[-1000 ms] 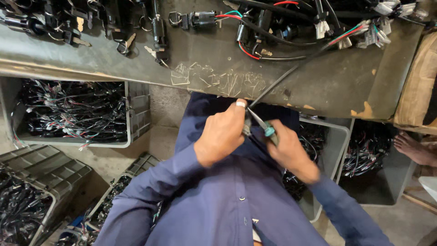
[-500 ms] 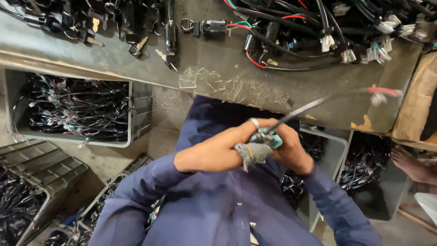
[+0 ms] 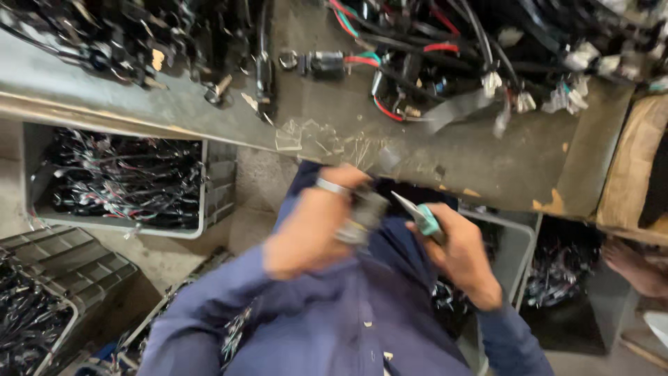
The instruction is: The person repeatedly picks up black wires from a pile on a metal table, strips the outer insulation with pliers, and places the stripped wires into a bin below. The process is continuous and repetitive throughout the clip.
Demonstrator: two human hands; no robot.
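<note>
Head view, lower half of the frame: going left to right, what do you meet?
Grey crate of wire harnesses → blurred left hand → right hand gripping teal-handled pliers → brown cardboard box.

Shirt (image 3: 348, 327) dark blue; cutter handle (image 3: 428, 221) teal; workbench (image 3: 452, 160) grey; wires (image 3: 390, 63) black, red, green.
</note>
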